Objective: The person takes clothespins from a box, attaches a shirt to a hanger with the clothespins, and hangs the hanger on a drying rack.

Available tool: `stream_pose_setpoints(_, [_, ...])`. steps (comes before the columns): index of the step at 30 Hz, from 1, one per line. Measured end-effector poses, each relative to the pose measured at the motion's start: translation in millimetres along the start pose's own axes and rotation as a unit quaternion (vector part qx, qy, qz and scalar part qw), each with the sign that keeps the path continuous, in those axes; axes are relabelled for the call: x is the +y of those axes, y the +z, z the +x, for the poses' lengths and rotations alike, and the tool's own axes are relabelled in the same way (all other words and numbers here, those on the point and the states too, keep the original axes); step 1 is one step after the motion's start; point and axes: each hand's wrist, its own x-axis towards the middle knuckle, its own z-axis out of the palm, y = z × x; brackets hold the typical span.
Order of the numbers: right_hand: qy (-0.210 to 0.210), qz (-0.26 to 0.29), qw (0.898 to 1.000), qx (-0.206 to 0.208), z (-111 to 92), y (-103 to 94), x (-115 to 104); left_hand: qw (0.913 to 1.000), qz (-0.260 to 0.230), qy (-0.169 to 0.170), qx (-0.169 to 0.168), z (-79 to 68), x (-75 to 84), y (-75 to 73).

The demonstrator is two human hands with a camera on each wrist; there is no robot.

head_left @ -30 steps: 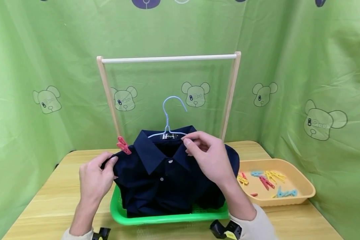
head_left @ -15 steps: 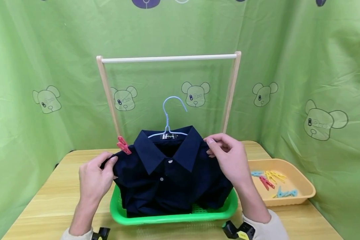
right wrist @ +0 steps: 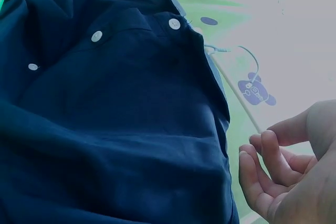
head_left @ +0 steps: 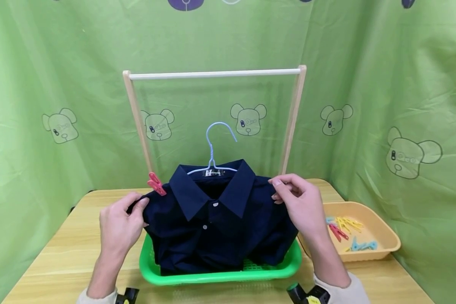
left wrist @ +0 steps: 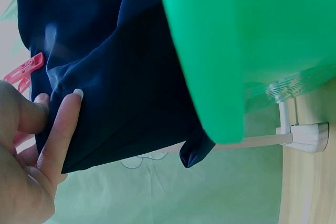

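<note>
A dark navy collared shirt (head_left: 213,236) with pale buttons hangs on a light-blue wire hanger (head_left: 211,147), its lower part bunched in a green basket (head_left: 213,278). A red clothespin (head_left: 156,184) grips the shoulder on the left side. My left hand (head_left: 121,226) pinches that shoulder's outer end between thumb and fingers; the left wrist view shows the cloth between them. Beside the opposite shoulder is my right hand (head_left: 302,207), its fingers loosely bent. In the right wrist view those fingertips (right wrist: 268,140) stand just off the shirt's edge, with no cloth between them.
Behind the basket stands a rack with wooden posts and a white rail (head_left: 213,75). An orange tray (head_left: 387,240) at right holds several yellow, red and blue clothespins (head_left: 338,232), partly behind my right forearm. Green curtain (head_left: 365,50) surrounds the wooden table (head_left: 68,245).
My right hand has moved right along the shoulder, from the collar to its outer part, uncovering the collar. My left hand, the hanger and the red clothespin have stayed in place.
</note>
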Motion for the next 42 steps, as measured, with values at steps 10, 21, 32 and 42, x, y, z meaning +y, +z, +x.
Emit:
stream_pose_setpoints(10, [0.005, -0.008, 1.0, 0.004, -1, -4.9, 5, 1.0, -0.003, -0.002, -0.001, -0.1, 0.8, 0.6])
stream_pose_setpoints(21, [0.014, -0.013, 1.0, 0.01, 0, -12.8, 8, 1.0, -0.008, -0.001, -0.001, 0.0, 0.3, -1.3])
stream_pose_setpoints(32, [0.022, -0.039, 0.999, 0.026, 3, -31.4, 10, 0.9995, -0.018, -0.021, -0.014, 3.4, -2.0, -3.0])
stream_pose_setpoints(42, [0.051, -0.082, 0.994, 0.048, 8, -54.1, 20, 0.9988, -0.018, -0.042, -0.019, 3.1, -3.6, -2.9])
